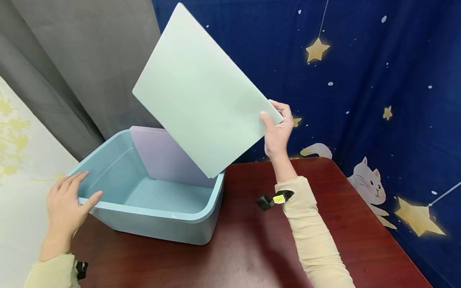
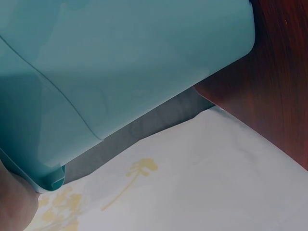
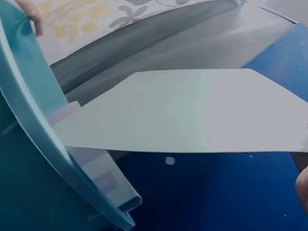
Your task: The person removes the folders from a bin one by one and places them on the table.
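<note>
My right hand (image 1: pixel 279 134) pinches one corner of a pale green flat rectangular board (image 1: pixel 209 92), thumb on its near face and fingers behind. The board is held up at a tilt, its lowest corner overlapping the right rim of a blue plastic tub (image 1: pixel 151 218) in the head view. Inside the tub, a lilac flat rectangular piece (image 1: pixel 169 160) leans against the back wall, partly hidden by the board. At the tub's left corner, my left hand (image 1: pixel 66 204) grips the rim, fingers over the inside. Only a bit of that hand (image 2: pixel 17 202) shows in the left wrist view.
The tub stands on a dark red wooden table (image 1: pixel 245 248). Behind are a grey curtain (image 1: pixel 90 60) and a blue curtain (image 1: pixel 360 60) with stars and cats. A white cloth with yellow flowers (image 1: pixel 25 200) hangs at the left.
</note>
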